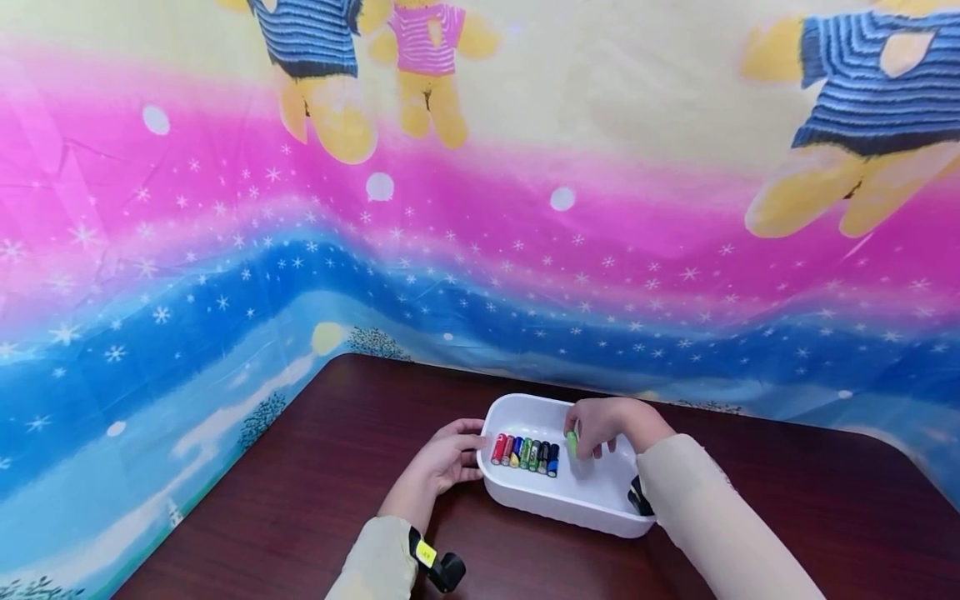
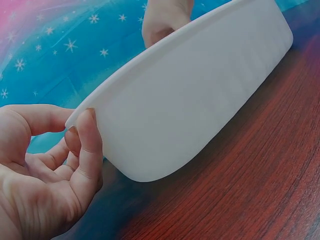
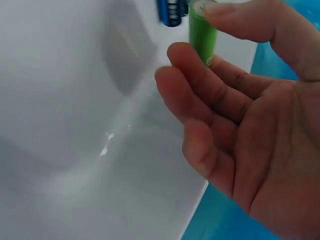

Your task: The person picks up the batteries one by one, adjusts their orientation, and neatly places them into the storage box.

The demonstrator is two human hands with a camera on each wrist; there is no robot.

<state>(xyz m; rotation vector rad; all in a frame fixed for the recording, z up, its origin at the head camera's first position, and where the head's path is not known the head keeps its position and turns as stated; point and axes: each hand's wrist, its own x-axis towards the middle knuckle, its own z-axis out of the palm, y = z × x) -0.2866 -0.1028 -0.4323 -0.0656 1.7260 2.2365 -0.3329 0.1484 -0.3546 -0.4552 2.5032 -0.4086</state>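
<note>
A white plastic tub [image 1: 558, 512] stands on the table with several batteries [image 1: 525, 455] lined up side by side in its left part. My right hand [image 1: 600, 423] is inside the tub and pinches a light green battery [image 3: 201, 37] between thumb and fingers, just right of the row. In the right wrist view a blue battery [image 3: 171, 12] from the row shows beside the green one. My left hand [image 1: 450, 457] grips the tub's left end; the left wrist view shows its thumb and fingers [image 2: 89, 145] pinching the rim from both sides.
The dark reddish-brown wooden table [image 1: 300, 500] extends around the tub. Behind it hangs a colourful cloth backdrop [image 1: 480, 250] with bears and snowflakes. A black wrist camera [image 1: 442, 569] sits on the left sleeve, and another black device [image 1: 637, 496] shows by the right wrist.
</note>
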